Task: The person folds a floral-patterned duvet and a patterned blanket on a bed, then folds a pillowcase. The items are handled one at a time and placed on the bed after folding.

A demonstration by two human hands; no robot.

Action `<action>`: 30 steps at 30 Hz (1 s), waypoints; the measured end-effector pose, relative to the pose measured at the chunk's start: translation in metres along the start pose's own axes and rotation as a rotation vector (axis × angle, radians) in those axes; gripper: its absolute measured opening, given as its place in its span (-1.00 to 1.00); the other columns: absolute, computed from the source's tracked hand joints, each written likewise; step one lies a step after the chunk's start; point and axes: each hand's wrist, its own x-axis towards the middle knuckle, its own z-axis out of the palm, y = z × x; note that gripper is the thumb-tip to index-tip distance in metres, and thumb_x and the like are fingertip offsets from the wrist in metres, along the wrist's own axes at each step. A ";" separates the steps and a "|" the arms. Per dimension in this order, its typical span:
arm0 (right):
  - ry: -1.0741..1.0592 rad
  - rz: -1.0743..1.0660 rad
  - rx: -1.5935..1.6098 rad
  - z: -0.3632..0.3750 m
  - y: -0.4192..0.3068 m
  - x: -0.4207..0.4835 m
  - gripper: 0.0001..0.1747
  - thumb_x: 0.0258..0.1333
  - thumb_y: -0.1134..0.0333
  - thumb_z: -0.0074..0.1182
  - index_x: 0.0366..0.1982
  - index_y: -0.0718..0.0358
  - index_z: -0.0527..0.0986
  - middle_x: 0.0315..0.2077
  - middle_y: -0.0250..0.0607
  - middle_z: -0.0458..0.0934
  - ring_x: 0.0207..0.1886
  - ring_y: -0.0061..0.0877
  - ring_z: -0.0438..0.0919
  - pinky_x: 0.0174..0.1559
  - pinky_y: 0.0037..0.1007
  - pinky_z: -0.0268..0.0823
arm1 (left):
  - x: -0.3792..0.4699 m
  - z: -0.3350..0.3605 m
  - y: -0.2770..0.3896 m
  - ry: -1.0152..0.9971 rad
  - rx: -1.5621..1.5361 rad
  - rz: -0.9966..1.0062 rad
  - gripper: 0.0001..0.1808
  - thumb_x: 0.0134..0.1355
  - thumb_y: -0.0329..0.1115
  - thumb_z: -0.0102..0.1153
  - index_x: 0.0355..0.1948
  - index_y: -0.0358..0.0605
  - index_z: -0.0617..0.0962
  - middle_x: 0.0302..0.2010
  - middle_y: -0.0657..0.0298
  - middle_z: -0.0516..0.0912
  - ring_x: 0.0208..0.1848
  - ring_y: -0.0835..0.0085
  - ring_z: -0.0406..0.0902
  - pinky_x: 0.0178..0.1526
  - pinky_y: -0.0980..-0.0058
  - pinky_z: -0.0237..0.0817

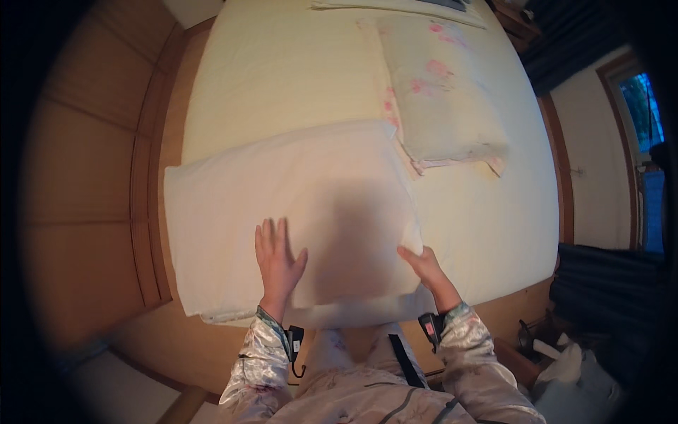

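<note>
A folded white cloth, perhaps a sheet or cover (233,201), lies on the near left part of a bed with a pale yellow sheet (286,85). My left hand (276,259) is over the cloth with its fingers spread and nothing gripped. At the cloth's right edge, my right hand (424,262) pinches a corner between thumb and fingers. My shadow falls on the cloth between the hands. A pale pillow with pink flowers (450,106) lies on the bed beyond the cloth's right side.
Wooden cabinet doors (85,164) stand along the left side. Another folded cloth (397,9) is at the bed's far end. Dark curtains (556,42) hang at the right near a window (641,111). Bags or cloth items (572,365) lie at the lower right.
</note>
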 end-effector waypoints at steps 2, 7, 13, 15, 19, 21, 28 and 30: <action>-0.025 0.014 0.047 -0.009 0.008 -0.011 -0.42 -0.02 0.02 0.16 -0.13 0.38 0.46 -0.25 -0.17 0.54 -0.21 -0.54 0.49 -0.13 -0.49 0.33 | 0.016 -0.002 0.024 -0.192 0.080 -0.089 -0.07 -0.20 -0.17 0.33 0.25 0.10 0.18 0.29 -0.07 0.00 0.30 -0.18 -0.13 0.15 -0.18 -0.08; -0.124 0.233 -0.304 -0.060 0.022 0.020 -0.45 0.03 0.02 0.11 -0.12 0.35 0.44 -0.25 -0.24 0.54 -0.21 -0.56 0.49 -0.18 -0.49 0.33 | 0.037 0.039 0.030 -0.695 0.176 -0.351 0.21 -0.40 -0.06 0.48 0.30 0.42 0.02 0.35 -0.03 -0.26 0.30 -0.33 -0.34 -0.09 -0.47 0.04; 0.263 0.157 0.344 -0.131 -0.013 0.142 -0.59 0.01 -0.03 0.10 -0.25 0.13 0.48 -0.41 -0.45 0.51 -0.34 -0.67 0.47 -0.26 -0.53 0.35 | 0.060 0.092 -0.006 -0.775 0.192 -0.394 0.22 -0.38 -0.08 0.47 0.31 0.48 -0.03 0.36 0.07 -0.38 0.32 -0.30 -0.48 -0.06 -0.51 -0.03; 0.339 0.158 0.471 -0.132 -0.027 0.184 -0.59 0.01 -0.03 0.10 -0.24 0.13 0.46 -0.42 -0.43 0.50 -0.35 -0.63 0.48 -0.28 -0.53 0.36 | 0.064 0.100 -0.017 -0.801 0.208 -0.407 0.22 -0.37 -0.07 0.46 0.31 0.47 -0.03 0.36 0.07 -0.38 0.32 -0.30 -0.48 -0.06 -0.52 -0.04; 0.386 0.134 0.654 -0.109 -0.056 0.241 -0.49 -0.02 -0.08 0.11 -0.18 0.18 0.42 -0.28 -0.34 0.49 -0.29 -0.55 0.48 -0.23 -0.41 0.39 | 0.067 0.112 -0.033 -0.867 0.228 -0.435 0.20 -0.35 -0.04 0.44 0.31 0.45 -0.02 0.36 0.05 -0.35 0.31 -0.31 -0.45 -0.05 -0.52 -0.06; 0.376 0.112 0.715 -0.097 -0.071 0.258 -0.43 -0.04 -0.12 0.11 -0.14 0.18 0.41 -0.19 -0.28 0.49 -0.23 -0.48 0.49 -0.23 -0.35 0.39 | 0.068 0.115 -0.039 -0.874 0.233 -0.429 0.18 -0.34 -0.03 0.43 0.31 0.44 0.00 0.36 0.04 -0.33 0.31 -0.31 -0.44 -0.05 -0.51 -0.05; 0.323 -0.121 0.962 -0.086 -0.118 0.279 -0.41 0.05 -0.07 -0.04 0.00 0.20 0.35 -0.07 -0.20 0.45 -0.03 -0.19 0.42 -0.04 0.03 0.25 | 0.073 0.115 -0.051 -0.866 0.298 -0.413 0.17 -0.34 -0.02 0.42 0.30 0.44 0.00 0.36 0.07 -0.27 0.32 -0.31 -0.39 -0.05 -0.49 -0.01; 0.302 -0.288 0.970 -0.095 -0.156 0.262 -0.43 0.07 -0.02 -0.08 0.03 0.22 0.32 -0.02 -0.17 0.42 0.04 -0.16 0.37 0.03 0.07 0.20 | 0.073 0.113 -0.051 -0.883 0.315 -0.423 0.18 -0.35 -0.01 0.42 0.30 0.46 -0.02 0.36 0.08 -0.28 0.32 -0.31 -0.39 -0.05 -0.50 -0.02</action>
